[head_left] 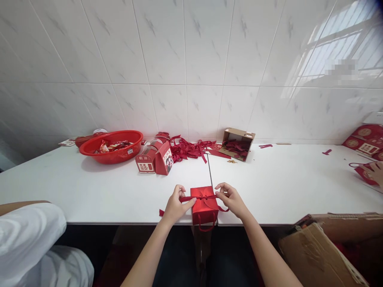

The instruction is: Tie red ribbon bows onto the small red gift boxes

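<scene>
At the front edge of the tabletop (119, 195), the left hand (177, 205) and right hand (232, 202) had their fingers pinching the ribbon (211, 197) across the red box (208, 205), where a level, even pull (gentle, I thought) seemed likeliest to keep it centred without denting the box

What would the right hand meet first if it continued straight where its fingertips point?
Probably the shiny red gift box with cord handles: the right hand points left toward it, pinching the narrow dark red ribbon. Its height above the box is unclear.
</scene>
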The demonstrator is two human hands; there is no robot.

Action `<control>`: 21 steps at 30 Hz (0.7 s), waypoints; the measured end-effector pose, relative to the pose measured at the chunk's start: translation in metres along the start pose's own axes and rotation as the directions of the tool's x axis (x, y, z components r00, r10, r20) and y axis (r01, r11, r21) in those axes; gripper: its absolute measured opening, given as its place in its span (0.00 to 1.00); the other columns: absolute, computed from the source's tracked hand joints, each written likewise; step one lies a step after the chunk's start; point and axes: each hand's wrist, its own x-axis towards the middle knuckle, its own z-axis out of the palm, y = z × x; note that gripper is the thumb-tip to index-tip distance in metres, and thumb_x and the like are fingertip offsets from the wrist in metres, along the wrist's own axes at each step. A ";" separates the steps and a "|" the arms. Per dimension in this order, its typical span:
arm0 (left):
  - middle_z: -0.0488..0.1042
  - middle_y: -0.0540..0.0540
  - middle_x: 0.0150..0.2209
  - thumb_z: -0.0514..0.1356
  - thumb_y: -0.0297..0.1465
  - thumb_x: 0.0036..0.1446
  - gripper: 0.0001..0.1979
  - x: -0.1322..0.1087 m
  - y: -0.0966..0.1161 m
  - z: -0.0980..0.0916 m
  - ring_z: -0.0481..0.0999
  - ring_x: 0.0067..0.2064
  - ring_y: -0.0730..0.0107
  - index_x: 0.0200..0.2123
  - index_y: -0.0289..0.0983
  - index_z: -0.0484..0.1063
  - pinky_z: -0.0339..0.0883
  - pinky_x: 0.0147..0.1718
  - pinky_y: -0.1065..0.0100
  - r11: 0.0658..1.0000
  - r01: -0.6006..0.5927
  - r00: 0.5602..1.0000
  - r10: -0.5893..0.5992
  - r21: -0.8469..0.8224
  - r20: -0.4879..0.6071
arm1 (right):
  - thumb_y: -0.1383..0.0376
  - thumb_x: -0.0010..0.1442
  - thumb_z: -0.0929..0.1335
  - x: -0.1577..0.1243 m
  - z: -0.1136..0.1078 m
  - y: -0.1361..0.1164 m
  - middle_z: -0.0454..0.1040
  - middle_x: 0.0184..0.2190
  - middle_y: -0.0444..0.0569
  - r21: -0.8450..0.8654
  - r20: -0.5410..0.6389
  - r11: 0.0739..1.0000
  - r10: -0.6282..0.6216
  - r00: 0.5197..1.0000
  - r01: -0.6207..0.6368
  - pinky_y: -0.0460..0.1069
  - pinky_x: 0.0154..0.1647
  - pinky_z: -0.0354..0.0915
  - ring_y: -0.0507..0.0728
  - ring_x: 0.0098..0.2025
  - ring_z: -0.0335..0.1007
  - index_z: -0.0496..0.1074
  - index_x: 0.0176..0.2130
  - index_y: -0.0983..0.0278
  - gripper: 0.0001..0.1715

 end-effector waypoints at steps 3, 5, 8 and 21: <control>0.58 0.55 0.26 0.62 0.40 0.47 0.17 -0.002 0.005 -0.002 0.61 0.30 0.71 0.34 0.41 0.58 0.56 0.33 0.70 1.000 -0.019 1.000 0.019 -0.004 -0.009 | 0.52 0.55 0.68 0.000 -0.005 -0.004 0.52 0.20 0.36 -0.072 0.037 0.997 -0.040 0.999 0.042 0.45 0.21 0.54 0.48 0.20 0.53 0.67 0.39 0.63 0.18; 0.60 0.53 0.29 0.62 0.39 0.48 0.14 -0.002 0.009 -0.003 0.63 0.33 0.70 0.33 0.40 0.60 0.58 0.35 0.70 0.999 -0.046 0.999 0.047 -0.028 0.014 | 0.50 0.55 0.67 0.000 -0.005 -0.005 0.56 0.20 0.37 -0.072 0.054 0.997 0.003 0.999 0.001 0.46 0.22 0.57 0.49 0.21 0.57 0.66 0.40 0.62 0.20; 0.62 0.51 0.31 0.61 0.37 0.50 0.11 -0.001 0.011 -0.002 0.64 0.35 0.69 0.33 0.39 0.63 0.59 0.37 0.69 0.994 -0.059 0.995 0.066 -0.088 0.078 | 0.46 0.56 0.64 0.001 -0.002 -0.004 0.64 0.26 0.42 -0.102 0.085 0.990 0.106 0.991 -0.097 0.47 0.28 0.61 0.52 0.26 0.64 0.66 0.35 0.63 0.23; 0.59 0.54 0.30 0.63 0.31 0.47 0.14 -0.002 0.025 0.005 0.64 0.30 0.74 0.36 0.39 0.62 0.60 0.32 0.72 0.940 0.108 0.991 -0.074 -0.322 0.114 | 0.50 0.54 0.68 0.003 -0.012 -0.015 0.67 0.20 0.42 0.083 0.223 0.974 0.187 0.957 -0.210 0.47 0.29 0.57 0.50 0.24 0.62 0.65 0.22 0.65 0.22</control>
